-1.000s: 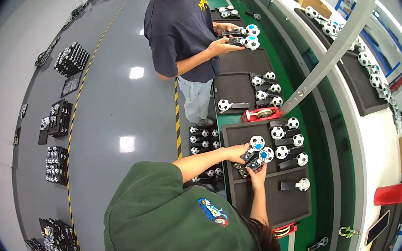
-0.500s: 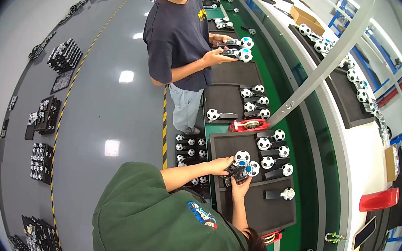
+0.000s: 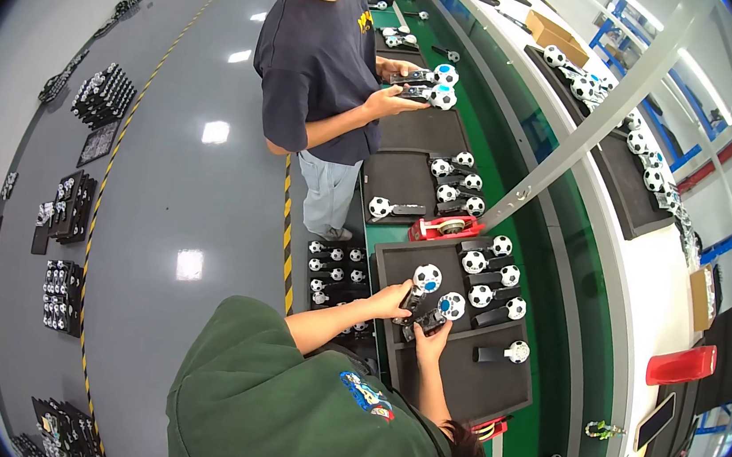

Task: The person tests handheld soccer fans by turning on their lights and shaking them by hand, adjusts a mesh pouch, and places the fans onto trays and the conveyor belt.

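My left hand (image 3: 391,302) is closed around the black handle of a soccer-ball-headed device (image 3: 427,278), with a blue round patch below its white-and-black ball. Closed on the handle of a second soccer-ball-headed device (image 3: 452,305), also with a blue patch, is my right hand (image 3: 431,340). The two devices are side by side but apart, over a dark tray (image 3: 394,263). Several similar devices (image 3: 481,295) lie along the tray's far side. Another device (image 3: 514,352) rests in the nearer dark tray (image 3: 491,392).
Across from the trays, a co-worker (image 3: 316,63) holds two similar devices. Red tape dispensers (image 3: 446,228) stand beside the trays on the green belt (image 3: 555,427). A metal post (image 3: 591,127) slants across the bench. A phone (image 3: 655,423) and red object (image 3: 681,365) lie right.
The two devices, close together and overlapping before, are now held apart, one in each hand. My view has shifted slightly. The co-worker still holds two devices.
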{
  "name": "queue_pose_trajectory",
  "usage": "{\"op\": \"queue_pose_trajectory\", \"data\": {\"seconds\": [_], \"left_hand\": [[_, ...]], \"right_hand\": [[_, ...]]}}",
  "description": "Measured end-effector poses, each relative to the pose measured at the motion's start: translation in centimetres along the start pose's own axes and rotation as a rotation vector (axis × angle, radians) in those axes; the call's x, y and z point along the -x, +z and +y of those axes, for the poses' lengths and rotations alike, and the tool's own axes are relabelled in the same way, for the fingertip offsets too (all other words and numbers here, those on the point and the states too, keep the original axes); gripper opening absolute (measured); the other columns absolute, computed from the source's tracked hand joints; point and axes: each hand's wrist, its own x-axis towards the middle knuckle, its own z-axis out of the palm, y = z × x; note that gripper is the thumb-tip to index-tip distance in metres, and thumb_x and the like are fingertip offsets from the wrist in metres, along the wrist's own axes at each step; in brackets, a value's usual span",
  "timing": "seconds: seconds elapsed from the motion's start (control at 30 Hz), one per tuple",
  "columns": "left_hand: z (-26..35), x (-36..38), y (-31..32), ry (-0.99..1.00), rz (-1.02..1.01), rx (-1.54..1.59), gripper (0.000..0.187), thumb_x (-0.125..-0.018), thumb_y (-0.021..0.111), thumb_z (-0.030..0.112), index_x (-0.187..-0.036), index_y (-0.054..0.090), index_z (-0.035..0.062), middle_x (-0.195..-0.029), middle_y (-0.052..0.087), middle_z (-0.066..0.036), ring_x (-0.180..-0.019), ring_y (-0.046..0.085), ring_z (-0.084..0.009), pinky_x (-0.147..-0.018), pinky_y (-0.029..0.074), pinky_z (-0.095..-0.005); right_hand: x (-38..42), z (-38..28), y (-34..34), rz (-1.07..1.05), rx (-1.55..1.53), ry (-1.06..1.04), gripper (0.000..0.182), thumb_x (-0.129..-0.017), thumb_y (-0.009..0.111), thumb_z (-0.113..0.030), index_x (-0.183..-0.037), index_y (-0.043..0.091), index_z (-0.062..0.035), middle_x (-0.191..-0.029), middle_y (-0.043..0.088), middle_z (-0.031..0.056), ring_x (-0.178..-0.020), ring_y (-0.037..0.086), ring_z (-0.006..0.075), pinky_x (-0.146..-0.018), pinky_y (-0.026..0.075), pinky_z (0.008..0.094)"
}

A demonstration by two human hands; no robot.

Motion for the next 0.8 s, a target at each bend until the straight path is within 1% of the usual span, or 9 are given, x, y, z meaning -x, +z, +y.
{"op": "queue_pose_trajectory", "data": {"seconds": [0.17,0.27,0.37,0.5,0.53,0.57,0.63,0.77,0.8], "left_hand": [[-5.6,-0.1,3.2,0.068,0.320,0.298,0.063,-0.070,0.072,0.010,-0.121,0.037,0.0004,-0.104,0.061,-0.019,-0.088,0.062,-0.0324,-0.075,0.050,-0.0368],[-4.6,1.0,2.2,-0.068,0.337,0.620,0.056,-0.072,0.072,0.010,-0.117,0.041,0.0013,-0.099,0.062,-0.017,-0.085,0.063,-0.0280,-0.075,0.050,-0.0349],[-1.6,3.3,-0.2,-0.202,0.321,1.035,0.040,-0.077,0.069,0.012,-0.110,0.049,0.0031,-0.093,0.064,-0.014,-0.080,0.063,-0.0214,-0.076,0.049,-0.0318],[4.8,4.6,-9.2,-0.247,0.328,1.164,0.018,-0.086,0.061,0.018,-0.098,0.057,0.0051,-0.082,0.064,-0.010,-0.074,0.063,-0.0189,-0.076,0.048,-0.0294],[5.6,4.3,-11.3,0.035,0.492,0.990,0.023,-0.091,0.055,0.028,-0.090,0.059,0.0053,-0.075,0.064,-0.008,-0.068,0.062,-0.0192,-0.074,0.046,-0.0284],[6.0,3.9,-13.2,-0.014,0.804,0.863,0.031,-0.091,0.050,0.033,-0.083,0.061,0.0053,-0.070,0.063,-0.007,-0.063,0.059,-0.0183,-0.073,0.044,-0.0270],[11.2,6.8,-21.5,0.192,0.642,1.053,0.038,-0.092,0.045,0.038,-0.078,0.062,0.0064,-0.070,0.062,-0.005,-0.060,0.057,-0.0153,-0.070,0.044,-0.0254],[17.1,8.1,-23.0,0.055,1.020,0.447,0.024,-0.089,0.056,0.025,-0.072,0.060,0.0096,-0.065,0.058,0.000,-0.060,0.056,-0.0110,-0.060,0.046,-0.0244],[17.1,8.5,-23.8,0.357,0.926,-0.013,0.022,-0.088,0.056,0.025,-0.072,0.060,0.0100,-0.067,0.059,0.000,-0.061,0.056,-0.0115,-0.060,0.046,-0.0249]], "right_hand": [[1.2,-0.3,-1.5,-0.330,-0.699,0.406,0.055,-0.079,0.062,-0.002,-0.128,0.038,-0.0051,-0.108,0.059,0.0185,-0.098,0.061,0.0284,-0.085,0.049,0.0361],[3.4,-2.7,-3.2,-0.335,-0.735,0.473,0.045,-0.086,0.059,-0.013,-0.127,0.041,-0.0074,-0.107,0.060,0.0168,-0.095,0.062,0.0309,-0.083,0.050,0.0397],[3.2,-5.7,-7.2,-0.210,-0.944,0.392,0.039,-0.094,0.050,-0.040,-0.121,0.050,-0.0121,-0.097,0.062,0.0139,-0.083,0.063,0.0293,-0.077,0.050,0.0404],[2.2,-19.1,-14.1,0.181,-0.623,-0.058,0.057,-0.090,0.044,-0.060,-0.107,0.051,-0.0065,-0.075,0.059,0.0093,-0.058,0.056,0.0182,-0.054,0.047,0.0287],[1.8,-20.9,-17.7,0.302,-0.437,-0.192,0.061,-0.088,0.042,-0.066,-0.102,0.051,-0.0067,-0.069,0.057,0.0082,-0.056,0.054,0.0176,-0.053,0.045,0.0285],[2.6,-25.3,-18.9,0.489,-0.391,-0.337,0.070,-0.086,0.036,-0.073,-0.095,0.053,-0.0060,-0.066,0.056,0.0072,-0.058,0.053,0.0170,-0.055,0.044,0.0275],[4.5,-29.2,-23.3,0.810,-0.308,-0.600,0.084,-0.079,0.024,-0.083,-0.085,0.053,-0.0046,-0.068,0.054,0.0071,-0.061,0.052,0.0160,-0.061,0.043,0.0263],[8.3,-32.3,-19.3,0.598,-0.467,-0.703,0.078,-0.079,0.033,-0.080,-0.081,0.052,-0.0049,-0.068,0.055,0.0087,-0.062,0.053,0.0192,-0.061,0.045,0.0308],[9.4,-32.7,-18.5,0.673,-0.204,-0.724,0.073,-0.080,0.035,-0.074,-0.083,0.053,-0.0039,-0.068,0.056,0.0093,-0.063,0.054,0.0200,-0.063,0.046,0.0313]]}}
